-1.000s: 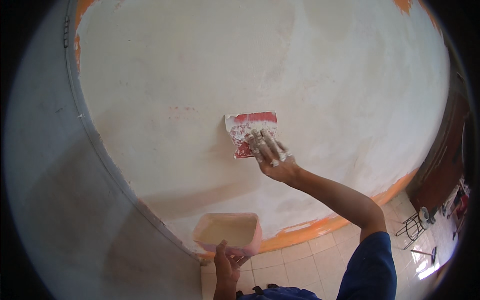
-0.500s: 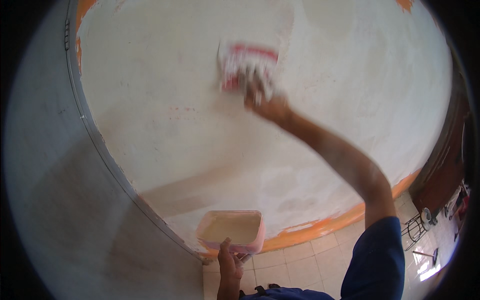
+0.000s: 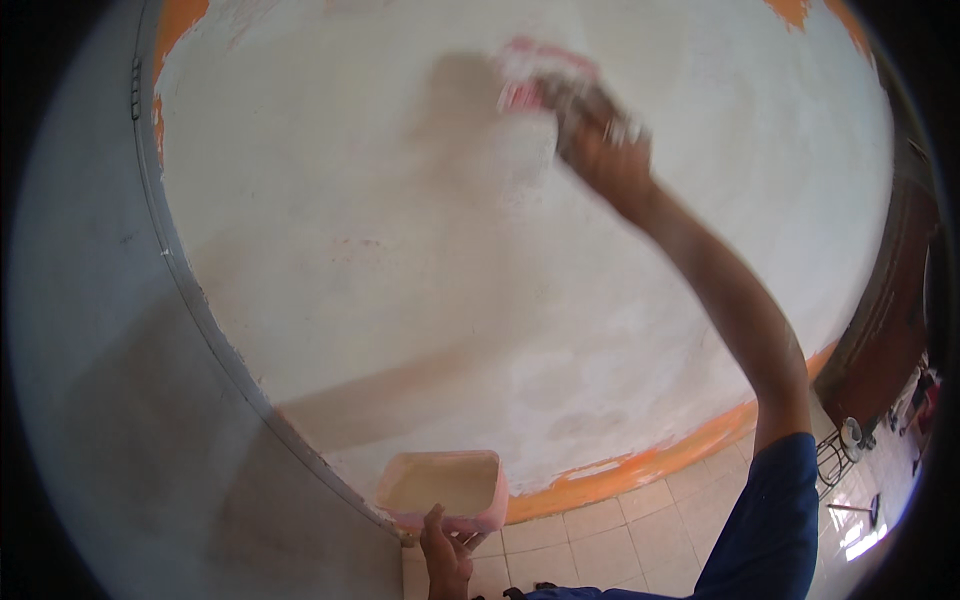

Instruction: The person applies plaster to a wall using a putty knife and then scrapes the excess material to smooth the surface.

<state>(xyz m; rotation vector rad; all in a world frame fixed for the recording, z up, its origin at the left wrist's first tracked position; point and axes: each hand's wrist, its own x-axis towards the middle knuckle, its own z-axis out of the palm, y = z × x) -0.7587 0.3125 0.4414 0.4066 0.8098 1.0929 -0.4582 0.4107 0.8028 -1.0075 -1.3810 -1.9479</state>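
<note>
My right hand [image 3: 602, 140] is raised high on the wall, its fingers closed around a red-and-white flat putty spreader [image 3: 520, 97]. Both are smeared by motion, and whether the spreader touches the surface I cannot tell. White paste marks the fingers. Low down, my left hand [image 3: 447, 555] grips a pink rectangular plastic tub [image 3: 497, 500] from the near side, thumb over its rim and fingers underneath. Inside the tub lies a pale, cream-coloured paste [image 3: 440, 484]. Most of the wall [image 3: 350, 180] is coated off-white, with a few faint reddish specks left of centre.
Orange paint [image 3: 640, 460] shows along the wall's bottom edge and in upper corners. A grey panel with a metal edge [image 3: 230, 350] adjoins on the left. Pale tiles [image 3: 600, 520] cover the floor. At right stand a dark wooden piece [image 3: 880, 320] and a black wire stand [image 3: 832, 462].
My right hand and the spreader have moved up and to the right across the wall. In view, the tub and my left hand sit slightly lower and further left.
</note>
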